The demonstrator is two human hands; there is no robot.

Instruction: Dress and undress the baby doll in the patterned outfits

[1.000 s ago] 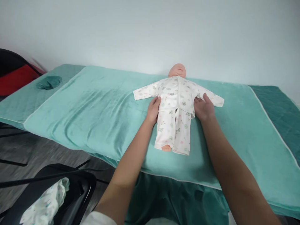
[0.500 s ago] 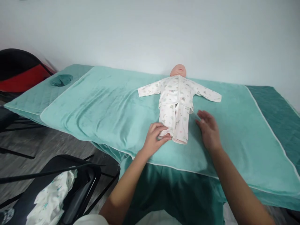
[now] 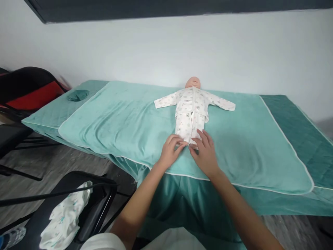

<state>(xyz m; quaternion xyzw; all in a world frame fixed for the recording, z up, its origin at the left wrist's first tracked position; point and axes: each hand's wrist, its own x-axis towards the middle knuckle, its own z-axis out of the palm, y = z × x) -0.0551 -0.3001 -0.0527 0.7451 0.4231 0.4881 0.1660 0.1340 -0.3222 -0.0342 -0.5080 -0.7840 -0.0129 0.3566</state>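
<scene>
Head view: you have the clothed baby doll (image 3: 192, 106) lying with sleeves spread on the teal sheet (image 3: 125, 119) of the massage table (image 3: 307, 132), head nearest the wall (image 3: 130, 52). Your left hand (image 3: 169, 151) pinches one hem of the printed trousers (image 3: 184, 125). Your right hand (image 3: 206, 154), fingers curved and parted, meets the other hem; whether it grips cannot be determined. Crumpled patterned cloth (image 3: 65, 218) occupies the black chair (image 3: 90, 222) at your left.

The right hand (image 3: 206, 158) partly hides the trousers (image 3: 183, 125); the view's edge crops the near-left bottle (image 3: 15, 236) and the far dark panel (image 3: 166, 7). The jacket's print (image 3: 187, 100) is too small to tell.
</scene>
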